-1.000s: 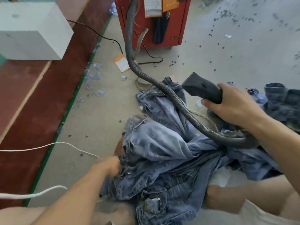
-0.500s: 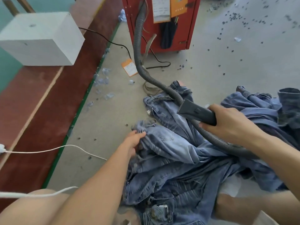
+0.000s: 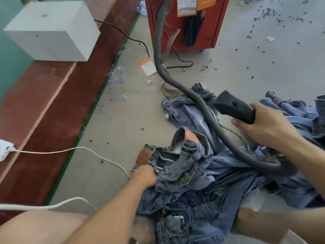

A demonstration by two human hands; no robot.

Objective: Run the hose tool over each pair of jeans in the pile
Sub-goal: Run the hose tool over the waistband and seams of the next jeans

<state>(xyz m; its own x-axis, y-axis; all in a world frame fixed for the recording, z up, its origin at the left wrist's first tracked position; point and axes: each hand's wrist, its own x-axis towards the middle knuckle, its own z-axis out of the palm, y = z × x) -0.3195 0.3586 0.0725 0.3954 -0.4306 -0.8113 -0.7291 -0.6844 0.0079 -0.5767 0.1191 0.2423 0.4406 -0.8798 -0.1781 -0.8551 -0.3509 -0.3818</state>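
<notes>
From the head camera, your right hand was wrapped around the dark nozzle of the hose tool, fingers curled on its handle, holding it raised above the pile of jeans. The ribbed grey hose ran from the nozzle across the denim and up to the red machine. Your left hand gripped the waistband of the top pair, near its brown leather patch, fingers closed on the cloth. The pile lay on the concrete floor between your knees. A white cable trailed at your left, beside the white box.
</notes>
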